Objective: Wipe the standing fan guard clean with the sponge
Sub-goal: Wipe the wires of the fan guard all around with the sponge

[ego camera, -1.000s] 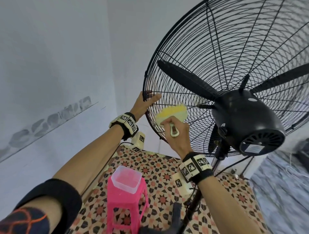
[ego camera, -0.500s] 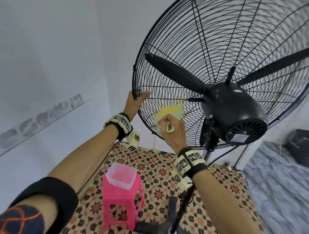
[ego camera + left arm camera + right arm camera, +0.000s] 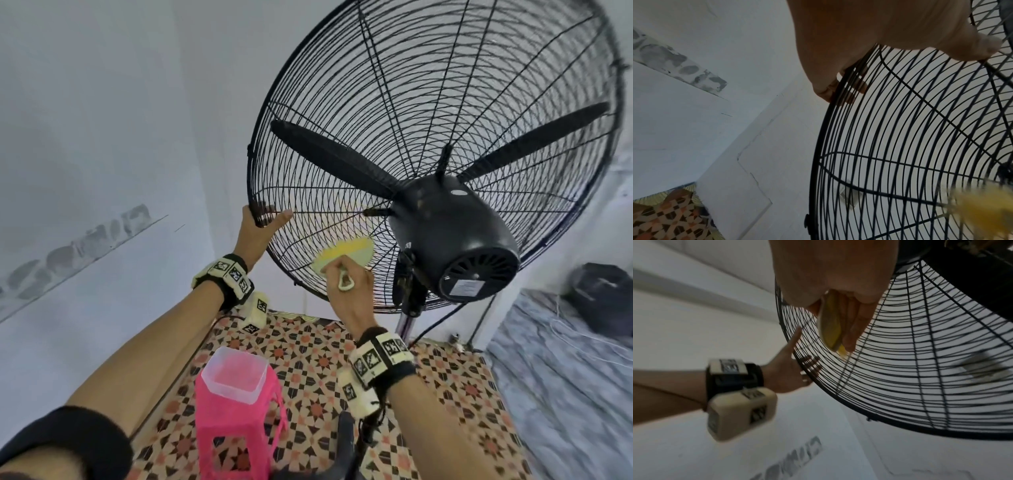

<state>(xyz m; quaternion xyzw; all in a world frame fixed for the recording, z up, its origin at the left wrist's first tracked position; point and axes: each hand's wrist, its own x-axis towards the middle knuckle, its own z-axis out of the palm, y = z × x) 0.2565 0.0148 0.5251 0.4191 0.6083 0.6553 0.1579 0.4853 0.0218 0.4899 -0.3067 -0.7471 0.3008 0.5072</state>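
A large black wire fan guard (image 3: 394, 102) fills the upper right of the head view, seen from its rear side with the black motor housing (image 3: 455, 240) at its middle. My left hand (image 3: 255, 228) grips the guard's left rim (image 3: 830, 113), fingers curled through the wires (image 3: 809, 365). My right hand (image 3: 346, 284) holds a yellow sponge (image 3: 349, 253) with a pale handle loop and presses it flat against the lower wires, just left of the motor. In the right wrist view the sponge (image 3: 831, 324) lies between my fingers and the guard (image 3: 920, 369).
A pink plastic stool (image 3: 236, 428) with a clear tub (image 3: 236, 373) on it stands below my arms on a patterned tile floor (image 3: 445, 394). The fan's pole (image 3: 406, 322) drops behind my right wrist. White walls are to the left; a dark bag (image 3: 603, 298) lies at right.
My right hand has slid the sponge to the right across the lower wires, toward the motor. The left hand keeps its hold on the rim. My head view has tilted upward.
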